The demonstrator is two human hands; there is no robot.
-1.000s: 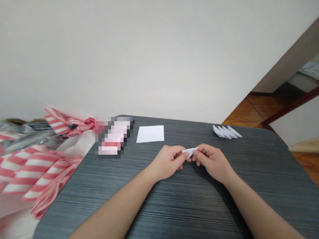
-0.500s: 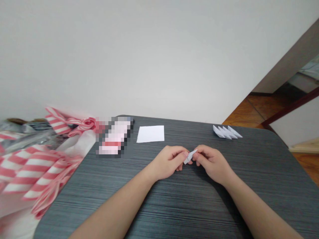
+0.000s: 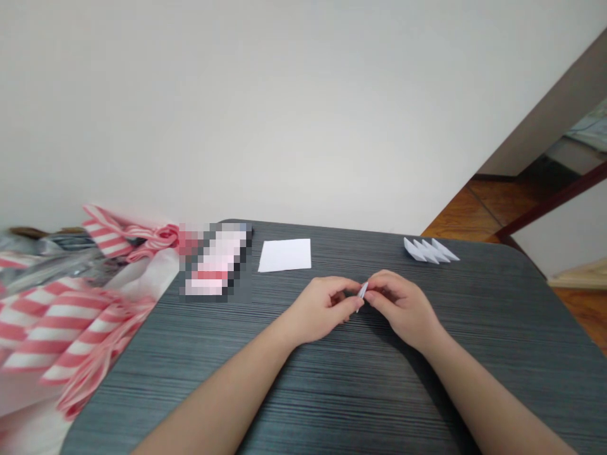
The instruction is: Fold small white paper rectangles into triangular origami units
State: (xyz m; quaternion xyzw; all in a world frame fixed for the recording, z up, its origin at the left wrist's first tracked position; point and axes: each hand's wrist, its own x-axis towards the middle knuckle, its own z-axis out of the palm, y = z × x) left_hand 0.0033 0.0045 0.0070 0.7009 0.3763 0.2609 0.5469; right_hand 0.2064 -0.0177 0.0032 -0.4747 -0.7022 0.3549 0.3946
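Between my two hands, above the middle of the dark table point(image 3: 303, 404), is a small folded piece of white paper point(image 3: 361, 294), seen nearly edge-on. The fingers and thumb of my left hand point(image 3: 327, 308) pinch it from the left. From the right, the thumb and fingertips of my right hand point(image 3: 401, 306) close on its upper part. Much of the paper is hidden by the fingers. Beyond my left hand lies a flat stack of white paper point(image 3: 284, 255). Several pointed folded paper pieces point(image 3: 430, 251) lie in an overlapping row beyond my right hand.
A blurred-out phone-like object point(image 3: 217, 259) lies at the table's far left. Red-and-white striped cloth bundles point(image 3: 71, 316) and clear plastic crowd the left side. A pale wall point(image 3: 303, 114) rises behind the table; wooden floor point(image 3: 455, 208) shows at right.
The folded paper has turned from showing a broader face to standing nearly edge-on. My left thumb has shifted right along it, and the fingertips of both hands are closer together.
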